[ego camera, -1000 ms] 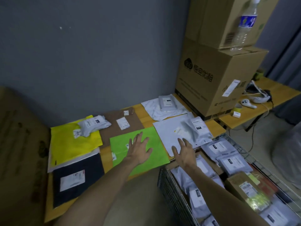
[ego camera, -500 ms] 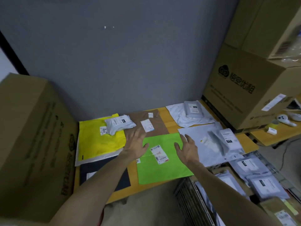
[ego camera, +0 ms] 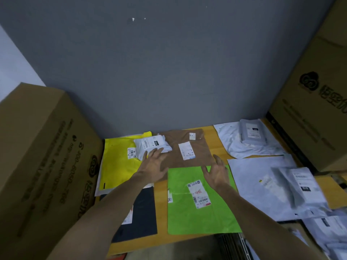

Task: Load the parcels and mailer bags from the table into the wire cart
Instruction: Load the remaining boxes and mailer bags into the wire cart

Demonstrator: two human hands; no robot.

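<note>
reaching out over the orange tabletop (ego camera: 218,145) at the middle of the frame, both hands hold nothing. the left hand (ego camera: 154,167) has its fingers (ego camera: 158,152) straight and fanned apart, with the tips at the lower edge of a small white parcel (ego camera: 150,143); whether they touch it cannot be told. that parcel lies on the upper right corner of a yellow mailer bag (ego camera: 117,166) and laps over the left edge of a brown mailer bag (ego camera: 202,152). the right hand (ego camera: 216,172), just right of centre, also has its fingers open and spread, over the line where the brown bag meets a green mailer bag (ego camera: 187,218) lying below it. left of the green bag, a dark navy mailer bag (ego camera: 145,212) shows beside the left forearm. at the upper right, a white mailer bag (ego camera: 231,145) carries a grey parcel (ego camera: 252,134). below it, at the right, a larger white mailer bag (ego camera: 251,186) carries a blurred white parcel (ego camera: 302,182). in the lower right corner the dark wire cart (ego camera: 231,244) shows, with pale bags (ego camera: 330,229) piled in it. a cardboard box (ego camera: 37,156) stands at the left edge and another box (ego camera: 315,113) at the right edge, with a grey wall (ego camera: 169,72) behind.
</note>
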